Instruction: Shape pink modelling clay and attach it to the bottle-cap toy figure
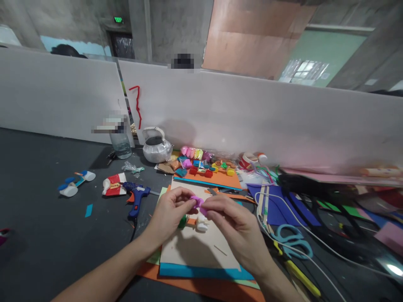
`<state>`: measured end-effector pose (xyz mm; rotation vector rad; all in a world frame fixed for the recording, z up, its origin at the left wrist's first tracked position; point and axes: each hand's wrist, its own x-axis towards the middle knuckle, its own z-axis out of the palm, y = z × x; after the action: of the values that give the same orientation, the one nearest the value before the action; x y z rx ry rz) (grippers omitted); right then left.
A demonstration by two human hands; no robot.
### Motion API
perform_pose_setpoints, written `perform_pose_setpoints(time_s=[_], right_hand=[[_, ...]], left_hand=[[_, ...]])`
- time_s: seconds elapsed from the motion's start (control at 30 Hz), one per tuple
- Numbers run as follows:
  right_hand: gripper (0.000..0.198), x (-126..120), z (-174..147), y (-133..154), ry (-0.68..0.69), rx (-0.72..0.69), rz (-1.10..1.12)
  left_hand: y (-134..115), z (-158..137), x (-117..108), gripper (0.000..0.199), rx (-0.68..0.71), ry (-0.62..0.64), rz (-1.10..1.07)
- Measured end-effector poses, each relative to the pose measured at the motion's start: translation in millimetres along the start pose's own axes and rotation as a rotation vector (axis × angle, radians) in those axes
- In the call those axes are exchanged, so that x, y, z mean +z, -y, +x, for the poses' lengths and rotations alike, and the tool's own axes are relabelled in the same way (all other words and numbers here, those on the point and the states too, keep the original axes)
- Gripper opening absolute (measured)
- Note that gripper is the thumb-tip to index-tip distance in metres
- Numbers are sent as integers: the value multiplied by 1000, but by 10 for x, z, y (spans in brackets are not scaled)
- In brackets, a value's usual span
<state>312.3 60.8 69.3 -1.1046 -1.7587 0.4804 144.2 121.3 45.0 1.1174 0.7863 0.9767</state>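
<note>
Between my two hands, a purple piece of what looks like modelling clay (pixel 197 202) is held above the stacked sheets. My left hand (pixel 171 212) pinches one end of it with thumb and fingers. The fingertips of my right hand (pixel 234 220) are closed on its other side. Just below, a small model with white bottle-cap wheels (pixel 202 223) and a green one lies on a beige board (pixel 201 251), partly hidden by my left hand. A thin stick (pixel 220 250) rests on the same board.
At left lie a blue glue gun (pixel 137 199), a red-and-white packet (pixel 113 184) and another cap-wheeled model (pixel 75 183). A kettle (pixel 156 150) and clay packets (pixel 192 153) stand behind. Blue scissors (pixel 292 242), yellow-handled pliers (pixel 302 277) and a white cable (pixel 291 212) are at right.
</note>
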Motion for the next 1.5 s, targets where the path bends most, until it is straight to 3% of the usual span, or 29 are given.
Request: perform_pose_setpoints(time_s=[0.13,0.27,0.37,0.5,0.63,0.77,0.87,0.93,1.13,1.23,1.37,1.5], right_hand=[[12,75,-11,-27,-34,-74,-117],[16,102,-50,-130,-151,-11,-157],[28,77,-43,-164,-128,84,-183],[7,46,0,-102,14,103,-153],[10,35,7,-45,-24,68,-174],[7,-6,12,-7,-96,82,-158],[10,-23,25,44,17,126,-45],[12,-7,21,61,84,139,8],[5,69,-20,-66,-72,98,-58],[17,65,-6,-126,-127,108,-76],[11,64,21,-131,-21,144,-65],[13,79,16,-125,-55,183,-6]], left_hand=[[-43,-104,70,20,-42,132,-29],[-54,-146,72,27,-34,190,-33],[-46,-125,48,26,-33,186,-50],[-62,-95,34,25,-103,198,-118],[-52,-77,24,22,-102,178,-136],[-1,-30,-8,22,-72,67,-108],[9,-8,-15,18,-8,0,-50],[-12,-20,-1,17,-7,22,-33],[-73,-117,62,25,-64,170,-76],[-41,-139,84,35,-62,235,-70],[9,-138,109,24,-9,193,8],[9,-126,87,25,13,124,36]])
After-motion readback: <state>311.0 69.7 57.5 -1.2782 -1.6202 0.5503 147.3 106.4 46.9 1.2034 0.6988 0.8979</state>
